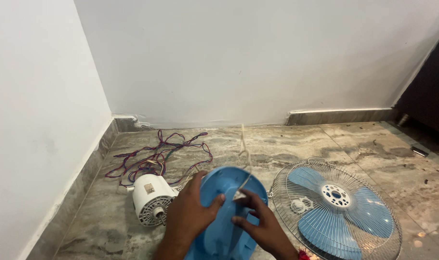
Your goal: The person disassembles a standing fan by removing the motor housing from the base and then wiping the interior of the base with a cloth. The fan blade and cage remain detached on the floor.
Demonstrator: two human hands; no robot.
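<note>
A round blue plastic fan base (pixel 229 185) stands tilted on the floor in front of me. My left hand (pixel 188 214) grips its left rim, thumb across the inner face. My right hand (pixel 260 224) pinches a white cord (pixel 243 144) where it enters the middle of the base; the cord runs away toward the wall. A white fan motor (pixel 149 195) lies just left of my left hand. Tangled red, blue and purple wires (pixel 157 156) trail from it.
A wire fan guard with blue blades (pixel 335 209) lies flat on the marble floor at the right. White walls meet in a corner at the left and back. A dark doorway (pixel 429 91) is at the far right, with small debris near it.
</note>
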